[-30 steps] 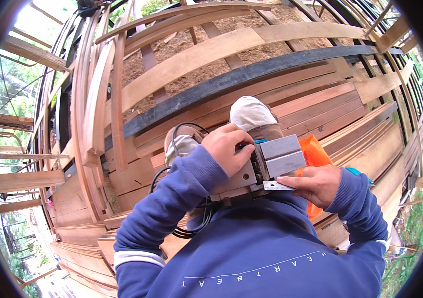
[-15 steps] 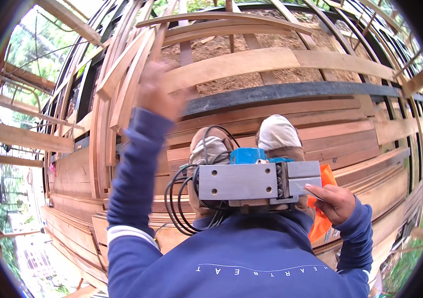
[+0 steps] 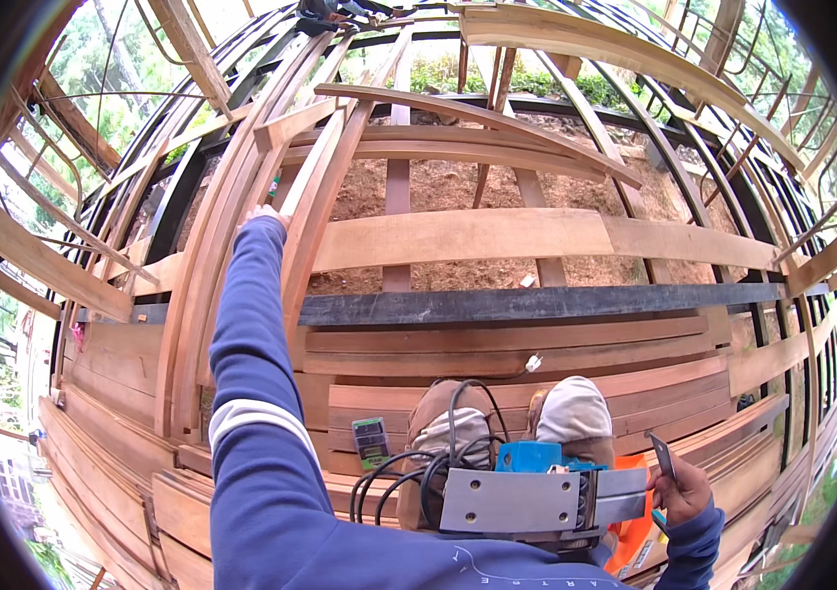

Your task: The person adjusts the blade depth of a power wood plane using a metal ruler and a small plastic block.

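An electric hand planer (image 3: 509,501), with a blue body, rests upside down on my lap with its grey metal sole facing up. My right hand (image 3: 686,494) is beside its right end, closed on a thin flat metal blade (image 3: 663,458) that stands up from the fingers. A small teal piece (image 3: 660,522) shows just under that hand. My left arm stretches far forward, and my left hand (image 3: 263,214) is at the long boards (image 3: 325,172) on the left. Its fingers are too small and hidden to read. A small green item (image 3: 274,184) lies just beyond it.
A black cable (image 3: 408,484) loops left of the planer, its white plug (image 3: 533,363) on the planks. A dark case with green (image 3: 371,442) lies near my left foot. A black beam (image 3: 536,303) crosses ahead, with open framing over dirt beyond. Another person (image 3: 325,15) is at the far end.
My left hand has reached further forward and left. The view has tilted up, so the planer sits lower. The blade in my right hand now points upward.
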The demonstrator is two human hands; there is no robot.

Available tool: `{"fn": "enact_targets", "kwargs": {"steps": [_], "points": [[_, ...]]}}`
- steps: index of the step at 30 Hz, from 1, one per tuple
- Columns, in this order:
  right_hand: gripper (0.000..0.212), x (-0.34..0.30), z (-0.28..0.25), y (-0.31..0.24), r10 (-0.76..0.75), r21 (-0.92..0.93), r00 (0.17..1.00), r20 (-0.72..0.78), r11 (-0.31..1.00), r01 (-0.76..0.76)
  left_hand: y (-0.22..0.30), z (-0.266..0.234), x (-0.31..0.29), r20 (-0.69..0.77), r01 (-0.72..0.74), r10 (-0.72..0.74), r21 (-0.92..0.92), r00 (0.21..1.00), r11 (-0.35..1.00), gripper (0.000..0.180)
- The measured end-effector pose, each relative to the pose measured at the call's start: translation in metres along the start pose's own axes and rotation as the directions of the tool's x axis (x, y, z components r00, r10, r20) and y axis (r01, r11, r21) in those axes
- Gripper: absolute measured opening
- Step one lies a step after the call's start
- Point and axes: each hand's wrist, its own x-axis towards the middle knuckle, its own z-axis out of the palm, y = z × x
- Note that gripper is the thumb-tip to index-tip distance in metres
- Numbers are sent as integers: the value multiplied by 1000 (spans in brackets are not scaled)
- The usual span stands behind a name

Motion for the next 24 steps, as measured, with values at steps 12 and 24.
{"fn": "enact_targets", "kwargs": {"steps": [12,24], "points": [[45,13,-12,10,-61,4,997,50,998,61,51,31,-196,-363,-748,658,-400,660,529,42],[54,4,-11,25,-311,-85,946,94,944,318,76,-12,-404,-319,-797,901,-603,293,46,34]]}}
